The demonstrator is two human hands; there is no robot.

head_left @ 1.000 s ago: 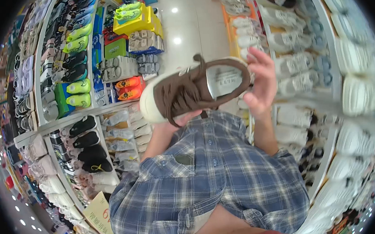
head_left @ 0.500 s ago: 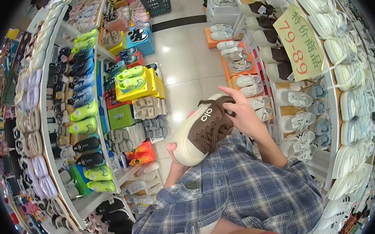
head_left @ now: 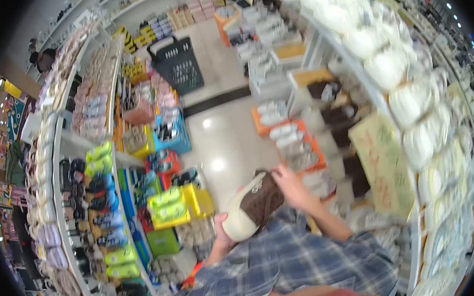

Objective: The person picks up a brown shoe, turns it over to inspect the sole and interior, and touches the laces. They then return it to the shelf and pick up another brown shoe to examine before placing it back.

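A brown and cream lace-up sneaker (head_left: 260, 207) with white lettering on its tongue is held in front of my plaid shirt. Its cream toe points down and left. My left hand (head_left: 221, 232) grips the toe end from the left side, thumb visible and the other fingers mostly behind the sole. At the collar end, my right hand (head_left: 291, 187) has its fingers closed on the shoe's edge; motion blur softens the fingertips. The laces are smeared in this view.
Shoe racks (head_left: 130, 227) line the left, with yellow shoe boxes (head_left: 196, 200) beside the aisle. A dark plastic basket (head_left: 179, 69) stands ahead on the tiled floor (head_left: 215, 144). On the right, a yellow paper sign (head_left: 384, 165) hangs by shelves of white shoes (head_left: 410, 103).
The view has tipped up and swung, so the basket and back shelves show more. Both hands and the sneaker sit lower in view. My right fingers, spread before, are now closer together on the collar.
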